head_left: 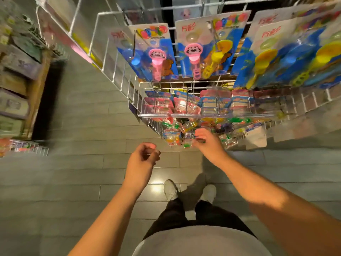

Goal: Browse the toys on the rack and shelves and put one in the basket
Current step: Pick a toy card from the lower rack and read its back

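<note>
White wire rack (118, 71) of glossy blister-carded toys; right hand (206, 143) pinches a small clear packet (188, 141) at the lowest tier's front edge, its axis blurred; left hand (142, 159) loosely curled, empty.

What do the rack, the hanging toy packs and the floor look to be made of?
Rack: thin white wire, likely coated metal, seen in its grid of slim rods. Hanging toy packs: printed card backs under clear glossy plastic blisters, probably. Floor: grey planks or tiles with seams; a bright glare spot suggests a smooth, semi-gloss finish.
</note>
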